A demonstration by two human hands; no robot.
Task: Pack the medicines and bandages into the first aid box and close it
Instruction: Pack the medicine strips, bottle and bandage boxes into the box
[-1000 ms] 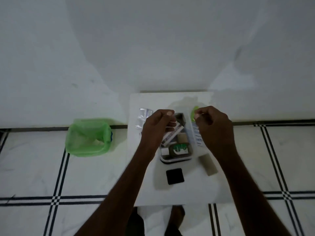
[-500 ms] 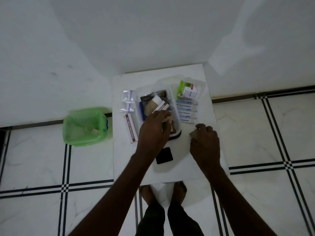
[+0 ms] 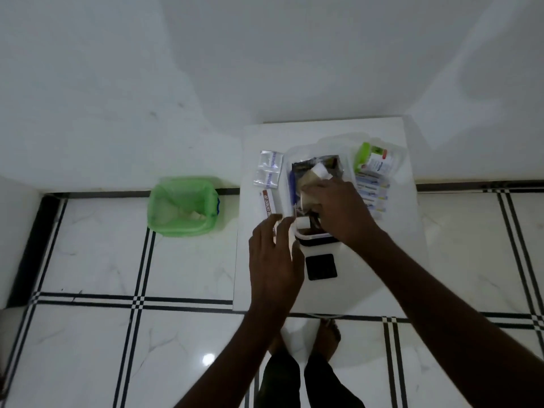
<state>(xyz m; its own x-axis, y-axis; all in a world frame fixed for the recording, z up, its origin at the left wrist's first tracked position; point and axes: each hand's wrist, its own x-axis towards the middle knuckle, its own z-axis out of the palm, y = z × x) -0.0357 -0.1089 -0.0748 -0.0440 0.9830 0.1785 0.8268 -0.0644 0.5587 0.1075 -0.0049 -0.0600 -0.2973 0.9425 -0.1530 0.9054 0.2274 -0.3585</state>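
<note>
I see my right hand (image 3: 338, 213) pressed down inside the first aid box (image 3: 316, 238), fingers curled over a tan packet (image 3: 309, 187); whether it actually pinches it, I cannot tell. My left hand (image 3: 272, 254) hovers spread and empty at the box's near-left corner. The ointment box (image 3: 269, 203) lies just beyond those fingertips, long axis running away from me, so the left is nearer.
</note>
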